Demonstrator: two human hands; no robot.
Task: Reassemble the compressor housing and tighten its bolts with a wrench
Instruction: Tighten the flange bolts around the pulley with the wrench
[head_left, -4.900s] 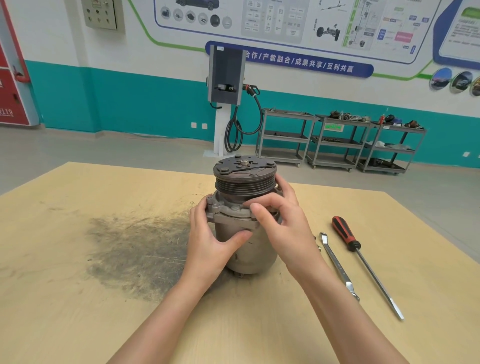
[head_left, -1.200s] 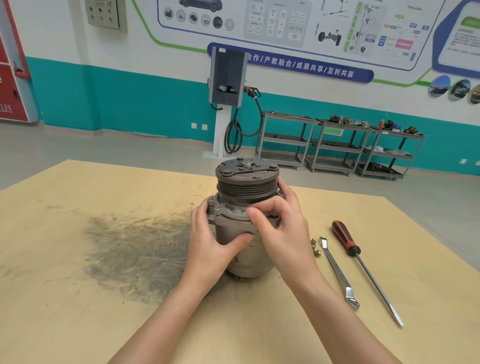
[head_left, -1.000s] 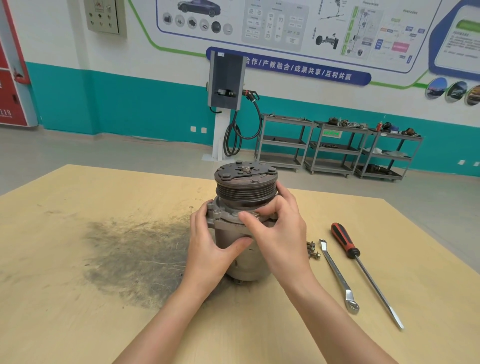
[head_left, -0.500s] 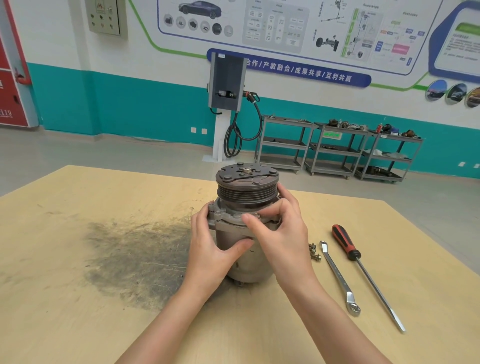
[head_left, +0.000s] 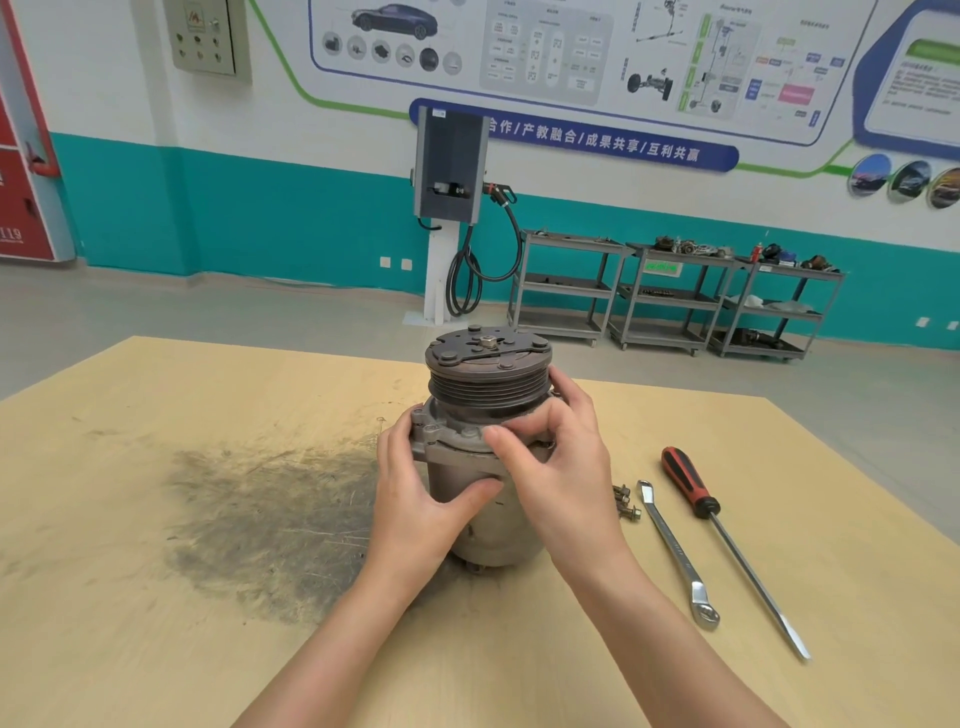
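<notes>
Little has been moved since the earlier frame: the compressor (head_left: 485, 457) is still clasped upright on the table (head_left: 156, 597) by both hands. Left of the left hand (head_left: 421, 499), a dark smudge (head_left: 270, 519) is seen. The left hand's fingers are curled round the housing, thumb pressed on its front. The right hand (head_left: 558, 467) is pinched at the flange, on what cannot be told. Right of it, loose bolts (head_left: 625, 503), a wrench (head_left: 675, 553) and a screwdriver (head_left: 727, 545) are laid.

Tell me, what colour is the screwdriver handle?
The screwdriver handle is red with black, seen in the head view.
</notes>
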